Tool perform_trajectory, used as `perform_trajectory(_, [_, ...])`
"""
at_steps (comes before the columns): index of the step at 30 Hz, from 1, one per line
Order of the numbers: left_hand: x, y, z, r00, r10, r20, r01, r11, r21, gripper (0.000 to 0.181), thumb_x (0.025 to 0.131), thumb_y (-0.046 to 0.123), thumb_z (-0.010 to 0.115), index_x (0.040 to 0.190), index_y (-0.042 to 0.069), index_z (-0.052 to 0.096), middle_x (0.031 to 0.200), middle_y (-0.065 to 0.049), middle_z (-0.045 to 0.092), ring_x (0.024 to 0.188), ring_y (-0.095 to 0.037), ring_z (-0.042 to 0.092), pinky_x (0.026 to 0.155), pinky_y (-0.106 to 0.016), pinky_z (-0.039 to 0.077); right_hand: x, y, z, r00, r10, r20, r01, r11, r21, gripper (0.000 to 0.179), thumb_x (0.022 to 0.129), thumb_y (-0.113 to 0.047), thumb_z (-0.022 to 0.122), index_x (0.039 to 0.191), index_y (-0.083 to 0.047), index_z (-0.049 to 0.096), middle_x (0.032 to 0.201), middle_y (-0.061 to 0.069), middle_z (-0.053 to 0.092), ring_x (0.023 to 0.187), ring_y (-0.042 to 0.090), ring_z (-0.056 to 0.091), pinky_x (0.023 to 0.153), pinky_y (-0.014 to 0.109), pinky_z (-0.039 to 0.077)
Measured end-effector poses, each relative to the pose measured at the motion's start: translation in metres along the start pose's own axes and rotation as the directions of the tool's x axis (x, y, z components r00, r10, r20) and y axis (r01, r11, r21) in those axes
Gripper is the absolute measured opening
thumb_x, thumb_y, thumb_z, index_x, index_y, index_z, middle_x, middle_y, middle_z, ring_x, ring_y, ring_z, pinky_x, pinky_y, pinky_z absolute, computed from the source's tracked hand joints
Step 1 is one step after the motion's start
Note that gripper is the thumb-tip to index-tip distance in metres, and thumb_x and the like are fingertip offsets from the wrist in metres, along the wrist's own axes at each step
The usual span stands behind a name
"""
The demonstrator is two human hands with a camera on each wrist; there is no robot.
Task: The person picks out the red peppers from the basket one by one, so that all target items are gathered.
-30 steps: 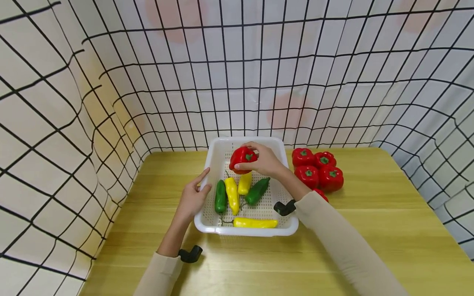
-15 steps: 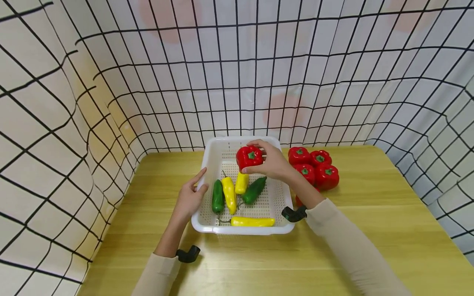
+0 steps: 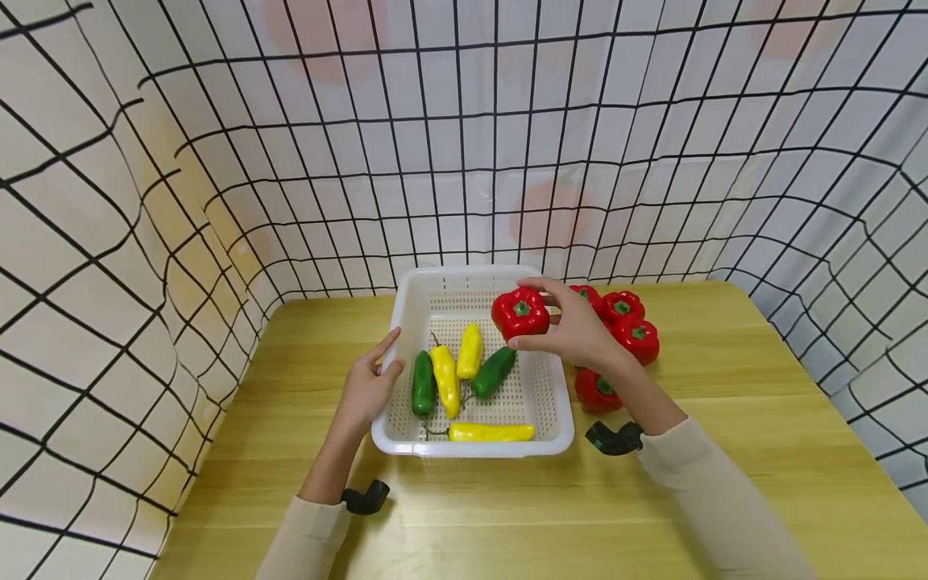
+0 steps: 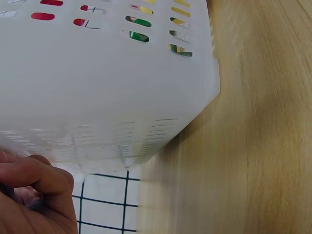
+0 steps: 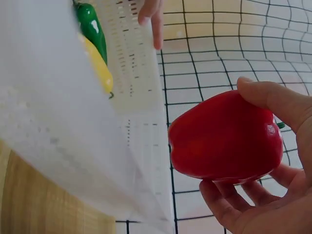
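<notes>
My right hand holds a red bell pepper above the right wall of a white plastic basket. In the right wrist view, the thumb lies on one side of the pepper and the fingers on the other. My left hand grips the basket's left rim. In the basket lie two green peppers and several long yellow peppers. Through its slots, the left wrist view shows bits of green, yellow and red.
Several red bell peppers stand grouped on the wooden table right of the basket, partly behind the right hand. Another red bell pepper sits nearer. A black wire grid encloses the back and sides.
My right hand has carried the red bell pepper rightward from over the basket's middle to its right wall, uncovering the yellow pepper beneath. The left hand keeps its hold on the rim.
</notes>
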State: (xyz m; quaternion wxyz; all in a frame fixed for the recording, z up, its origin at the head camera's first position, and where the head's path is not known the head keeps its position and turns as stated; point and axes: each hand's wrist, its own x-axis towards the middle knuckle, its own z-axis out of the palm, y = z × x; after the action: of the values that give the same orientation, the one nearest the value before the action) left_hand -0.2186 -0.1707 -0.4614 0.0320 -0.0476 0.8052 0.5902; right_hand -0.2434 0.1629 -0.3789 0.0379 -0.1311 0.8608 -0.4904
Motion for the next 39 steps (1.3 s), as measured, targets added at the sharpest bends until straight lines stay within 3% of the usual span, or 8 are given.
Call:
perform_trajectory(5, [-0.001,-0.002,0.001,1.000,-0.004,0.002,0.004,1.000,0.001,0.054,0.103,0.020,0.060,0.152,0.041,0.049,0.068,-0.014,0.060,0.065,-0.025,0.068,0.062,-0.040,0.064,-0.019,0.009,-0.016,1.000,0.012,-0.027,-0.014,0.999,-0.040,0.096,0.076,-0.034,0.092,0.155,-0.021,0.038,0.154,0.011,0.046,0.138,0.038,0.047,0.099,0.054,0.058])
perform_trajectory(13, [-0.001,-0.002,0.000,1.000,0.010,0.012,-0.010,1.000,-0.004,0.056,0.103,0.022,0.060,0.152,0.044,0.047,0.073,-0.023,0.062,0.064,-0.028,0.067,0.061,-0.044,0.064,-0.048,0.025,-0.047,0.998,-0.006,-0.066,0.004,0.999,-0.032,0.089,0.080,-0.032,0.090,0.154,-0.024,0.040,0.151,0.010,0.046,0.135,0.037,0.048,0.099,0.058,0.057])
perform_trajectory(16, [-0.001,-0.001,-0.001,1.000,0.013,0.017,-0.013,1.000,-0.006,0.056,0.102,0.023,0.060,0.152,0.045,0.047,0.071,-0.021,0.061,0.063,-0.028,0.066,0.061,-0.044,0.064,-0.059,0.028,-0.059,0.996,0.005,-0.086,-0.008,0.999,-0.032,0.089,0.082,-0.030,0.089,0.155,-0.024,0.040,0.151,0.009,0.047,0.134,0.036,0.049,0.100,0.048,0.058])
perform_trajectory(19, [-0.001,0.000,-0.003,1.000,0.016,0.017,-0.016,1.000,-0.007,0.056,0.103,0.024,0.060,0.152,0.045,0.046,0.066,-0.016,0.057,0.060,-0.028,0.064,0.061,-0.045,0.064,-0.069,0.033,-0.069,0.994,0.011,-0.112,-0.015,0.999,-0.038,0.090,0.083,-0.028,0.088,0.157,-0.022,0.038,0.152,0.009,0.045,0.135,0.036,0.048,0.096,0.027,0.058])
perform_trajectory(23, [0.000,0.000,-0.003,1.000,0.022,0.017,-0.022,1.000,-0.004,0.055,0.103,0.024,0.059,0.152,0.045,0.047,0.063,-0.011,0.055,0.059,-0.028,0.062,0.061,-0.045,0.063,-0.080,0.044,-0.080,0.988,0.013,-0.152,-0.018,0.999,-0.032,0.089,0.082,-0.023,0.088,0.155,-0.020,0.038,0.154,0.006,0.043,0.137,0.033,0.046,0.091,0.006,0.049])
perform_trajectory(28, [-0.001,0.000,-0.003,1.000,0.015,0.012,-0.015,1.000,-0.003,0.055,0.103,0.025,0.060,0.152,0.045,0.047,0.063,-0.010,0.055,0.059,-0.026,0.061,0.060,-0.044,0.063,-0.096,0.062,-0.091,0.984,0.035,-0.175,-0.042,0.998,-0.037,0.084,0.084,-0.020,0.087,0.153,-0.016,0.040,0.154,0.005,0.042,0.135,0.024,0.043,0.091,0.000,0.044])
perform_trajectory(34, [-0.001,-0.001,-0.002,1.000,0.022,0.012,-0.022,1.000,-0.010,0.054,0.103,0.025,0.060,0.151,0.045,0.048,0.060,-0.004,0.052,0.055,-0.022,0.057,0.058,-0.040,0.062,-0.109,0.086,-0.097,0.985,0.025,-0.173,-0.035,0.998,-0.056,0.086,0.085,-0.020,0.086,0.155,-0.010,0.037,0.153,0.014,0.040,0.128,0.013,0.043,0.091,0.001,0.047])
perform_trajectory(39, [-0.002,-0.001,-0.001,1.000,0.020,0.021,-0.020,1.000,-0.016,0.054,0.103,0.024,0.060,0.152,0.045,0.047,0.060,-0.004,0.052,0.055,-0.022,0.057,0.058,-0.041,0.062,-0.119,0.100,-0.099,0.981,0.059,-0.185,-0.070,0.996,-0.053,0.086,0.086,-0.021,0.085,0.155,-0.007,0.036,0.152,0.016,0.039,0.128,0.020,0.044,0.089,0.000,0.046])
